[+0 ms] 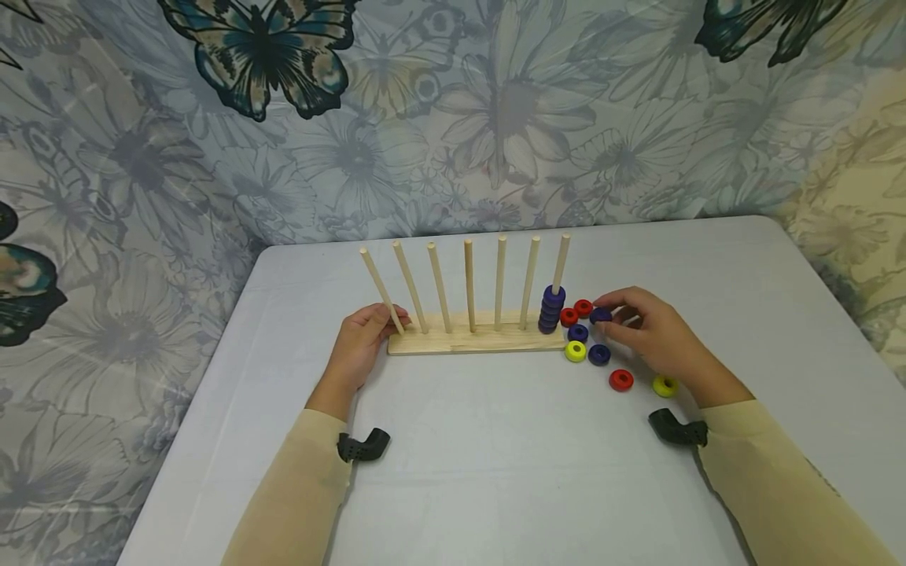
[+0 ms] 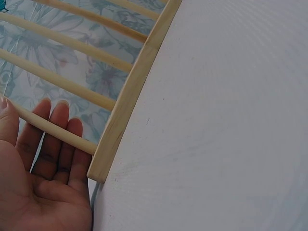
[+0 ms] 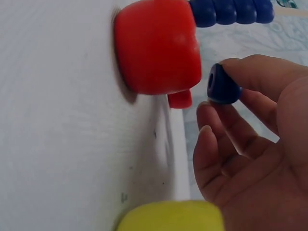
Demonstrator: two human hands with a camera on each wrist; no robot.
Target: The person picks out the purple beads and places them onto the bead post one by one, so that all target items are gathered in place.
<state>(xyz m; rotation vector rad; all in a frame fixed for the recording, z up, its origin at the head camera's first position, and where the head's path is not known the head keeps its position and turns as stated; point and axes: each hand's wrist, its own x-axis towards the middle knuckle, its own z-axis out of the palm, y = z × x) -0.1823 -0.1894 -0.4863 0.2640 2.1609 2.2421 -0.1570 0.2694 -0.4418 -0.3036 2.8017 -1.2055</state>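
Note:
A wooden peg stand (image 1: 474,339) with several upright pegs stands on the table. My left hand (image 1: 359,346) is at its left end. In the left wrist view, the thumb and fingers of that hand (image 2: 53,178) lie on either side of the endmost peg (image 2: 57,131). Dark blue rings (image 1: 552,309) are stacked on the rightmost peg. Right of the stand, my right hand (image 1: 654,334) pinches a blue ring (image 3: 224,85) between thumb and fingers, raised off the table in the right wrist view. The other pegs carry no rings.
Loose rings lie by the stand's right end: two blue rings (image 1: 599,354), three red rings (image 1: 621,380) and two yellow rings (image 1: 576,350). The white table (image 1: 495,456) meets a flower-patterned backdrop (image 1: 495,141) behind the stand. Each wrist bears a black camera mount (image 1: 364,446).

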